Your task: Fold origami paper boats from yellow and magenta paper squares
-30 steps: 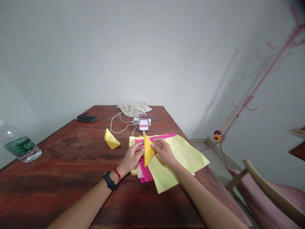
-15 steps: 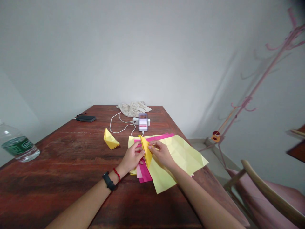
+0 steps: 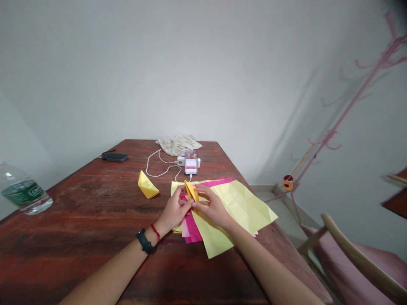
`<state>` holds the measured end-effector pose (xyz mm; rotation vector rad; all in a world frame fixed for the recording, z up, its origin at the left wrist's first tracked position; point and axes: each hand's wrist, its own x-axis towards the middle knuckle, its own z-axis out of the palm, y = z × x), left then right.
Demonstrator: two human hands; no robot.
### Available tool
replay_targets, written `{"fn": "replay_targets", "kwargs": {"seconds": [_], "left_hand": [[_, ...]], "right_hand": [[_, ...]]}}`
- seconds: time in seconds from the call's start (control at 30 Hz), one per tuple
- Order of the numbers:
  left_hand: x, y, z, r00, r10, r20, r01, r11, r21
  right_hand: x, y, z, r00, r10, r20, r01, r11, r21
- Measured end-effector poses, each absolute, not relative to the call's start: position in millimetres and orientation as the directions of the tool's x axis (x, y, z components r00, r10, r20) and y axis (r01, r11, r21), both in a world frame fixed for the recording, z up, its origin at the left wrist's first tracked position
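Between my two hands is a small piece of folded yellow paper (image 3: 191, 191), held above a stack of sheets. My left hand (image 3: 173, 210) grips it from the left, thumb toward the near end. From the right, my right hand (image 3: 213, 206) pinches it, with fingers along its side and the thumb close to the left thumb. My fingers hide its lower part. Beneath lie a creased pale yellow sheet (image 3: 244, 203) and a magenta sheet (image 3: 193, 231). A yellow folded paper boat (image 3: 148, 186) stands on the table, left of my hands.
On the wooden table (image 3: 95, 220) are a phone (image 3: 191, 163) with a white cable, a dark power bank (image 3: 115, 157), a crumpled cloth (image 3: 178, 145) and a water bottle (image 3: 27, 190) at far left. A chair (image 3: 349, 254) and a pink coat rack (image 3: 346, 108) stand to the right.
My right hand has shifted left, its thumb now by my left thumb at the near end of the folded paper. The paper has turned and shows less of its face.
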<state>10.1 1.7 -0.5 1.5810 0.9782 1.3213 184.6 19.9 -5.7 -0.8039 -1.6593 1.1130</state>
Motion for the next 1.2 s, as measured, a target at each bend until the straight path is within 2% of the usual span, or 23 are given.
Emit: {"fn": "replay_targets", "kwargs": {"seconds": [0.17, 0.37, 0.57, 0.63, 0.77, 0.87, 0.93, 1.03, 1.13, 1.2], "left_hand": [[11.5, -0.1, 2.4, 0.149, 0.914, 0.378, 0.056, -0.389, 0.919], [10.1, 1.1, 0.3, 0.165, 0.927, 0.337, 0.052, -0.349, 0.936], [7.9, 3.7, -7.0, 0.147, 0.949, 0.278, 0.039, -0.287, 0.957], [7.6, 4.1, -5.8, 0.131, 0.941, 0.311, 0.042, -0.318, 0.947], [6.8, 3.4, 1.1, 0.078, 0.882, 0.465, 0.098, -0.471, 0.877], [6.7, 2.4, 4.7, 0.045, 0.873, 0.485, 0.128, -0.486, 0.864], [7.4, 2.2, 4.9, 0.032, 0.903, 0.429, 0.076, -0.43, 0.9], [8.4, 2.8, 3.6, 0.076, 0.963, 0.26, -0.12, -0.25, 0.961], [7.0, 3.7, 3.2, 0.172, 0.98, 0.102, -0.313, -0.044, 0.949], [5.0, 4.0, 3.9, 0.205, 0.977, 0.065, -0.383, 0.019, 0.923]], "right_hand": [[182.4, 20.7, -7.3, -0.323, 0.888, 0.326, 0.009, 0.348, -0.938], [181.9, 19.3, -7.1, -0.349, 0.895, 0.279, -0.085, 0.266, -0.96], [184.0, 23.3, -2.5, -0.209, 0.933, 0.292, -0.065, 0.285, -0.956], [183.9, 25.6, -3.4, -0.179, 0.943, 0.28, -0.095, 0.267, -0.959], [182.2, 28.9, -7.8, -0.153, 0.964, 0.217, -0.145, 0.195, -0.97], [181.2, 30.4, -10.2, -0.152, 0.971, 0.186, -0.181, 0.157, -0.971], [181.7, 31.6, -10.8, -0.152, 0.972, 0.18, -0.196, 0.148, -0.969], [184.1, 33.6, -10.1, -0.14, 0.972, 0.188, -0.188, 0.16, -0.969], [187.4, 33.7, -7.5, -0.16, 0.969, 0.187, -0.183, 0.157, -0.971], [189.1, 32.0, -4.6, -0.183, 0.965, 0.185, -0.198, 0.148, -0.969]]}}
